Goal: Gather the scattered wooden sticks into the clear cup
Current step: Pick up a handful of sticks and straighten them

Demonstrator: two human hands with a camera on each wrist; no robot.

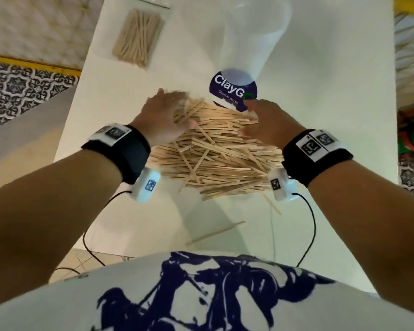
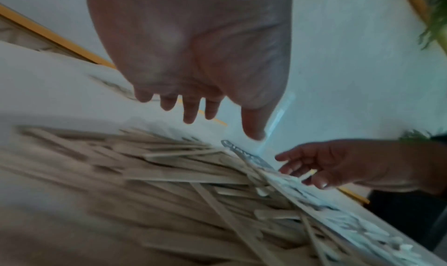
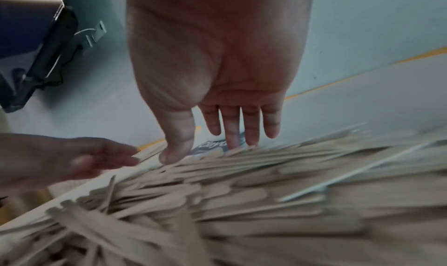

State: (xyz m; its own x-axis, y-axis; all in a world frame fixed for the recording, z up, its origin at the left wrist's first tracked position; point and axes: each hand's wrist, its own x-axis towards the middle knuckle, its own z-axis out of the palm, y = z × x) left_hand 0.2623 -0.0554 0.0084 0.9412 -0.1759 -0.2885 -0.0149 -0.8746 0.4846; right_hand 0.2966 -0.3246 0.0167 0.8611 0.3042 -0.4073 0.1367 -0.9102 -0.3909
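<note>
A big heap of flat wooden sticks lies in the middle of the white table. Just beyond it stands the tall clear cup, its base by a round blue "ClayGo" sticker. My left hand is over the heap's far left corner, fingers straight and spread, nothing held. My right hand is at the far right corner, also flat; its thumb and fingertips touch the top sticks. Each wrist view shows the other hand across the heap.
A clear bag of more sticks lies at the back left of the table. Two loose sticks lie near the front edge. Black cables hang from both wrists. The table's left edge runs close to my left forearm.
</note>
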